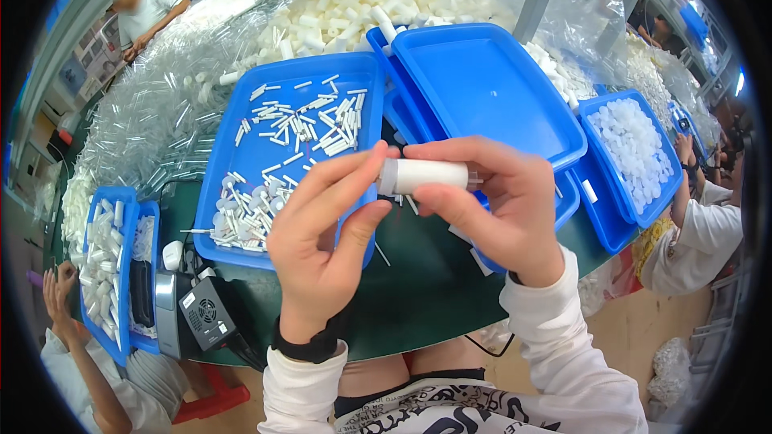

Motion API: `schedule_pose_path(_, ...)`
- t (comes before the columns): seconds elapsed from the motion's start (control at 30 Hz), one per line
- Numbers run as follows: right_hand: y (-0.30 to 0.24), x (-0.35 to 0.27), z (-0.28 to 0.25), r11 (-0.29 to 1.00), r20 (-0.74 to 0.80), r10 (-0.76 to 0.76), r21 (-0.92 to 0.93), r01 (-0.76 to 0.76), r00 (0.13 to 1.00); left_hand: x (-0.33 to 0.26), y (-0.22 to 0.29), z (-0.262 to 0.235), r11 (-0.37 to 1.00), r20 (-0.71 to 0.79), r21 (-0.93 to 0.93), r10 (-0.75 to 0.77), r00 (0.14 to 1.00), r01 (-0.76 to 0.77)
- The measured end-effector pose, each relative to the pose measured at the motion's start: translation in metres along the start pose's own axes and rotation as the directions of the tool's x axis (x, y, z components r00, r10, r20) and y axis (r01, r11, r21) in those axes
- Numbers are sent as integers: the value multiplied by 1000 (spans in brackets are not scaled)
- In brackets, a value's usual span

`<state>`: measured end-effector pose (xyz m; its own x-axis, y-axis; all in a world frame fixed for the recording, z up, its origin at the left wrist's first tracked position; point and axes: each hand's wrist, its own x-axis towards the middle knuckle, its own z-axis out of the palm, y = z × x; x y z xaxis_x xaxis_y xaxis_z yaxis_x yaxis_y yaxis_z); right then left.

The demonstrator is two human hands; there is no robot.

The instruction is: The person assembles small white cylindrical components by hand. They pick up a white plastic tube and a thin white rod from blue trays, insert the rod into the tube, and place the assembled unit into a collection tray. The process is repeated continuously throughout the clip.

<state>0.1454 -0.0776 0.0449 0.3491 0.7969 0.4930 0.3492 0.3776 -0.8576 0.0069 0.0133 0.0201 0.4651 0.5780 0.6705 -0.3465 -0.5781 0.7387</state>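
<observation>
Between my two hands, above the near edge of the table, lies a white cylinder in a clear casing [433, 175], held level. My left hand [322, 233] has its fingertips and thumb around the greyish translucent cap [388, 178] at the left end. My right hand [515, 197] grips the other end, thumb below and fingers over the top; a short clear tip [473, 180] pokes out there. Below and left of the cylinder sits a blue tray [211, 221] with small white sticks [301, 124] and pale discs with stems [245, 213].
Stacked blue trays [490, 88] stand beyond my right hand. A heap of white cylinders [338, 12] and clear tubes [153, 116] covers the far side. A black box with a fan grille [207, 313] is at the near left. Right, a tray [585, 108] holds translucent pieces. Co-workers sit around.
</observation>
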Motion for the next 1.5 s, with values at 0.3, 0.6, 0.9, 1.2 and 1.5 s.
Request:
schedule_pose_path(0.3,-10,0,-9,996,132,83,-24,-80,988,-1,3,-4,990,-56,-133,-52,997,44)
schedule_pose_path(0.6,-5,3,-13,940,177,-208,-238,246,962,-5,4,-7,994,-86,-95,-65,994,57)
schedule_pose_path(0.9,-6,3,-6,767,186,-522,-323,554,832,-7,11,-14,997,-61,-28,-70,996,69)
schedule_pose_path(1.2,-2,0,-3,810,129,-490,-298,505,862,-9,11,-13,985,-41,-92,-151,988,147)
schedule_pose_path(1.5,-4,1,-13,926,167,-233,-265,271,958,-2,6,-13,998,-11,46,43,999,-43)
